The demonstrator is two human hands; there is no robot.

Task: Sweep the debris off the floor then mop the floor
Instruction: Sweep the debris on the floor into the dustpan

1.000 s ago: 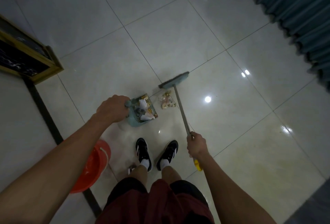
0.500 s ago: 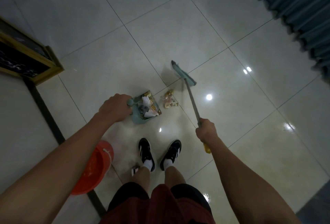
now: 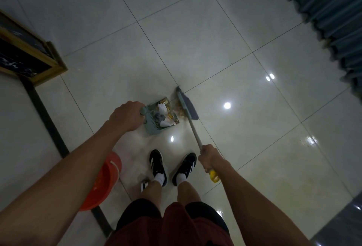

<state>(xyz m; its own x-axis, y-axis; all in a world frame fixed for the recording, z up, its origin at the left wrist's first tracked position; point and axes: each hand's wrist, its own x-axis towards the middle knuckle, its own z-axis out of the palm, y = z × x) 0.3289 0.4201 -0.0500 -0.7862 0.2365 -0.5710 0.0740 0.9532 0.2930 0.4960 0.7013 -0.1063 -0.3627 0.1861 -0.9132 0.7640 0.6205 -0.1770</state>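
A teal dustpan (image 3: 151, 126) rests on the pale tiled floor (image 3: 195, 30) in front of my feet, holding paper scraps and yellowish debris (image 3: 164, 117). My left hand (image 3: 126, 116) grips its handle. My right hand (image 3: 209, 156) grips the grey shaft of a broom, whose yellow end sticks out below my fist. The blue-grey broom head (image 3: 187, 103) lies right beside the dustpan's mouth, against a small pile of brownish debris (image 3: 179, 110).
An orange bucket (image 3: 103, 181) stands at my left. A gold-framed dark piece of furniture (image 3: 29, 59) sits at the far left, with a dark floor strip running from it. Teal curtains (image 3: 333, 10) hang at the upper right. A small object (image 3: 144, 185) lies by my left shoe.
The broom head swung from beyond the debris pile down and left, now pressing the pile against the dustpan's mouth. My right hand moved back toward my body. The dustpan stayed put.
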